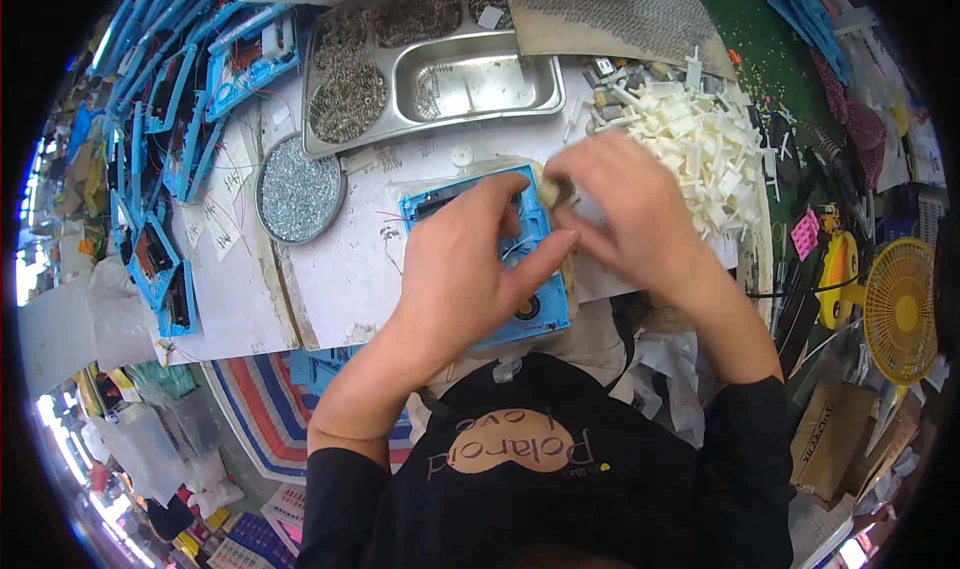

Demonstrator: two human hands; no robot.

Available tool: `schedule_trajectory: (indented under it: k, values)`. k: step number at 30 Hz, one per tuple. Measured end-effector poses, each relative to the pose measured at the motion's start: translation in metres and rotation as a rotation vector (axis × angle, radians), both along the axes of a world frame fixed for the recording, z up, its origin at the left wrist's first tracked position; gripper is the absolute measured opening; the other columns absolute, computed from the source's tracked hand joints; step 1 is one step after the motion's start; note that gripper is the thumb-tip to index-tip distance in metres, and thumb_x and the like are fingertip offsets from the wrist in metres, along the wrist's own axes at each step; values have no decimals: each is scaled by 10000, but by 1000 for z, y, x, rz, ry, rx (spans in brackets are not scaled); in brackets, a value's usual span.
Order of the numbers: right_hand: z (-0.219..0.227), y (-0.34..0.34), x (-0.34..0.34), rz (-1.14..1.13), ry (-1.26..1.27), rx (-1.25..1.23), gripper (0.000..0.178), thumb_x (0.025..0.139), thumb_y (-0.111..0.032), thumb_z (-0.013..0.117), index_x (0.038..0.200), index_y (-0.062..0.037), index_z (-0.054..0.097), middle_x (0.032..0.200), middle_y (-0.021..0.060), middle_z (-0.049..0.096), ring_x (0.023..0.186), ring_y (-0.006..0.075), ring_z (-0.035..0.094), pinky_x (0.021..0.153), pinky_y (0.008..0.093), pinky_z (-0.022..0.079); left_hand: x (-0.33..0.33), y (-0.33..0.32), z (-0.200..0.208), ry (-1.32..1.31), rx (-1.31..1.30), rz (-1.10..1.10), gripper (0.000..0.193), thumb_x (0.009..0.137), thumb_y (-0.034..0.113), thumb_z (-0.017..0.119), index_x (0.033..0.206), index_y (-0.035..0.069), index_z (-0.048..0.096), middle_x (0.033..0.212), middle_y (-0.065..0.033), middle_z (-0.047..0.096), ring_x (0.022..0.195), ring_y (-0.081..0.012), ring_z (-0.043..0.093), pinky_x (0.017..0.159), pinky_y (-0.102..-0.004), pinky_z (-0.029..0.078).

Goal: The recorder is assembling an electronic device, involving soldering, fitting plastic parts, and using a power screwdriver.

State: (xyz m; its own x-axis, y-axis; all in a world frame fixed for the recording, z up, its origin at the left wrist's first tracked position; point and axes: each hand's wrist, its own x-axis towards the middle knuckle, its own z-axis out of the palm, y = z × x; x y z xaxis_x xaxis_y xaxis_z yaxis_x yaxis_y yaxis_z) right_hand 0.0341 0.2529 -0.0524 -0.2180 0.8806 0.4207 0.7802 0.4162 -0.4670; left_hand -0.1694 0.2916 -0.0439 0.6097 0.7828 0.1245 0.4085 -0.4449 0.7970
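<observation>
Black sleeves lowest in view. Left hand (455,274) lies flat over blue plastic case (520,259) at the table (330,279) edge, fingers spread, pinning it. Right hand (625,209) pinches a small part, too hidden to name, at the case's top corner. Risks: thin wires snagged under fingers; case sliding; elbow scattering white plastic pieces (700,139).

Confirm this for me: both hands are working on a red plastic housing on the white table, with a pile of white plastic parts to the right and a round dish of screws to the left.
One detail is wrong: the plastic housing is blue, not red, as the head view shows. The rest holds: the left hand and right hand work on it on the white table, with the pile of white plastic parts to the right and the round dish of screws to the left.
</observation>
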Motion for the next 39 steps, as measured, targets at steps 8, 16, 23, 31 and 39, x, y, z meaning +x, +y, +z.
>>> schedule_trajectory:
  k: [8, 16, 23, 31, 39]
  values:
    - [8, -53, 7, -84, 791, -372, 235, 821, 11, 775, 1037, 14, 681, 946, 74, 703, 802, 147, 705, 737, 278, 564, 14, 13, 19, -1, -629, -244, 294, 974, 275, 676, 932, -15, 692, 653, -85, 638, 579, -149, 611, 549, -313, 468]
    - [-15, -87, 29, -25, 1608, -507, 141, 912, 21, 695, 999, 28, 585, 933, 153, 692, 802, 216, 727, 717, 318, 613, 93, 117, 0, 65, -117, -363, 407, 974, 396, 638, 942, 7, 750, 758, -70, 719, 639, -131, 644, 604, -311, 513]
    - [-39, -116, 42, 63, 1879, -532, 276, 817, 58, 744, 1010, -1, 556, 893, 145, 689, 700, 225, 697, 631, 315, 592, 154, 173, -46, 335, 420, 16, 251, 853, 293, 720, 962, 72, 767, 914, -153, 750, 892, -338, 717, 831, -434, 557]
    - [-29, -130, 60, -313, 1357, -569, 530, 838, 52, 710, 1345, -1, 566, 897, 83, 687, 706, 114, 644, 636, 249, 531, 162, 182, -66, 248, 510, 81, 196, 848, 254, 674, 929, 94, 754, 895, -178, 731, 892, -390, 705, 809, -494, 569]
    - [-23, -90, 47, -373, 309, -448, 369, 861, -35, 659, 1229, -61, 668, 938, 164, 697, 795, 311, 676, 754, 378, 537, 130, 121, 7, -136, 564, -106, 126, 956, 147, 585, 944, 22, 600, 830, -232, 682, 814, -421, 684, 701, -500, 546]
